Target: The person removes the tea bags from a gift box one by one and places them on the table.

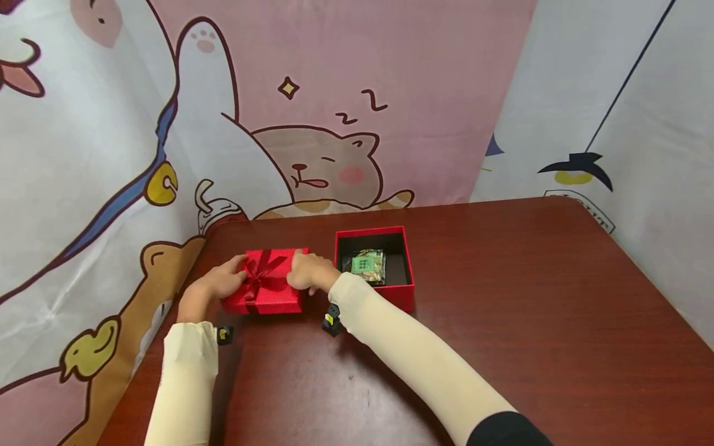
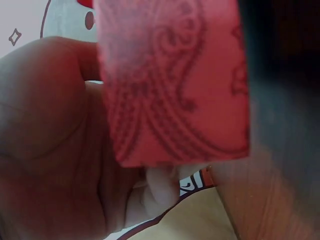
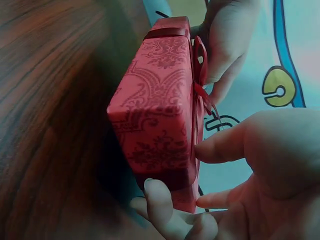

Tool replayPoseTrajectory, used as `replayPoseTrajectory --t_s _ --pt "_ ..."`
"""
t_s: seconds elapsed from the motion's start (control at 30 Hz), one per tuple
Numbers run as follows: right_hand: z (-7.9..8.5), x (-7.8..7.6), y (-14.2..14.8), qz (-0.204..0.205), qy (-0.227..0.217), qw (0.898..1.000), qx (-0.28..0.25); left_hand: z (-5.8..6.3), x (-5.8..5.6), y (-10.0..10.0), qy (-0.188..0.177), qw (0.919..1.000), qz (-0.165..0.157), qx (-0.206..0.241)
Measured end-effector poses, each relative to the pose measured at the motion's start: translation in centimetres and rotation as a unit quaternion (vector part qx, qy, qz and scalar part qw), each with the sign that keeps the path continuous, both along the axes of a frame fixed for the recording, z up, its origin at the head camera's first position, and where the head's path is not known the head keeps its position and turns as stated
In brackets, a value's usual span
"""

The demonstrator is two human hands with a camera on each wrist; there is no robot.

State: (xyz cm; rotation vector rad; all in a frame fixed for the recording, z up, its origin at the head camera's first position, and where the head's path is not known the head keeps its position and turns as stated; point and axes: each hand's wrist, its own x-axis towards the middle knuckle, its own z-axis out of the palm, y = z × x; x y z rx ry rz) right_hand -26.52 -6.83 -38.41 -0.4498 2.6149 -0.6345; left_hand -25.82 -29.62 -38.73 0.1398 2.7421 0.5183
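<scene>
Both hands hold a red patterned gift-box lid [image 1: 279,297] with a dark red ribbon bow [image 1: 256,275] on top. My left hand [image 1: 220,282] grips its left side, also seen at the lid's edge [image 2: 175,100] in the left wrist view. At the opposite end, my right hand [image 1: 313,271] pinches the lid, thumb on top and fingers at the side, as the right wrist view shows [image 3: 280,165]. To the right stands the open red box [image 1: 400,296] with a black inside. A shiny packet with a green label [image 1: 365,264] lies in its left part.
The brown wooden table [image 1: 530,310] carries the box near its back edge. A cartoon-printed cloth [image 1: 446,111] hangs behind and along the left side. Each wrist wears a small black camera [image 1: 331,320].
</scene>
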Motion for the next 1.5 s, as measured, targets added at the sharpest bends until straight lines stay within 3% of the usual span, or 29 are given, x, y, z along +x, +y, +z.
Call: replayPoseTrajectory --t_s 0.23,0.4,0.63,1.17,1.3,1.5 --pt "-1.1 0.1 -0.4 0.024 -0.028 0.999 0.014 -1.3 0.3 0.5 -0.035 0.9990 0.021 0.021" --pt "-1.7 0.2 -0.6 0.021 -0.001 0.999 0.032 -2.0 0.7 0.9 -0.058 0.9969 0.043 0.032" --pt "-2.0 0.3 -0.5 0.020 0.029 0.998 0.055 -2.2 0.9 1.3 -0.052 0.9968 0.051 0.032" --pt "-2.1 0.5 -0.5 0.022 0.027 0.997 0.071 -2.7 1.0 1.2 -0.041 0.9976 0.051 0.022" --pt "-1.9 0.6 -0.4 0.022 0.048 0.995 0.079 -2.2 1.2 0.9 -0.019 0.9990 0.037 0.016" --pt "-0.5 0.7 0.0 0.031 0.104 0.993 0.044 0.3 1.6 1.0 0.061 0.9980 -0.003 -0.015"
